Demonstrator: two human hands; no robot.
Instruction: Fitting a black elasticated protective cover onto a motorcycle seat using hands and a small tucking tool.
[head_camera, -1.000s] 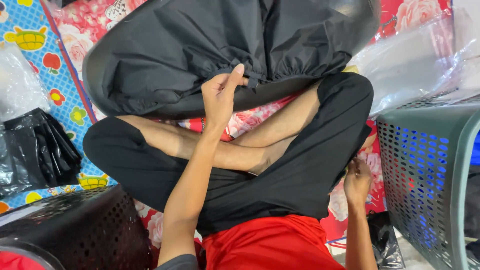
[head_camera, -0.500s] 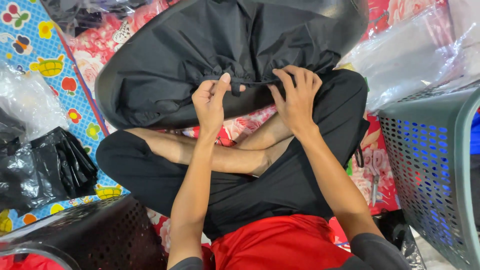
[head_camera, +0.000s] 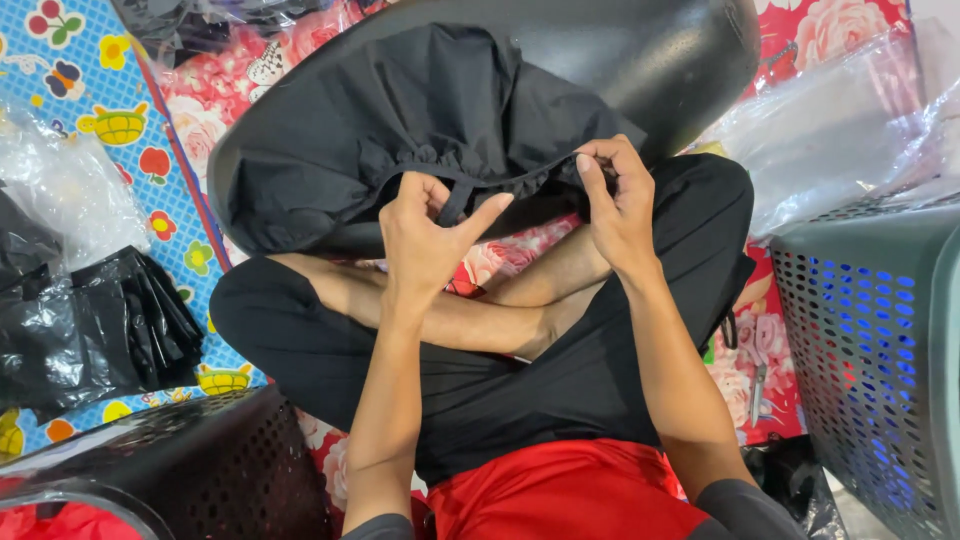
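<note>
Left hand, right hand pinch black fabric cover hem, above crossed legs.

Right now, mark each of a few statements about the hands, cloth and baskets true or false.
1. Both hands grip the black cloth's gathered edge. True: left hand and right hand pinch the cloth.
2. The cloth covers a red form. False: it is stretched over a black form.
3. A grey basket stands on the right. True.
4. The left hand holds scissors. False: scissors lie on the floral mat by the right knee.
5. A black basket is lower left. True.
</note>
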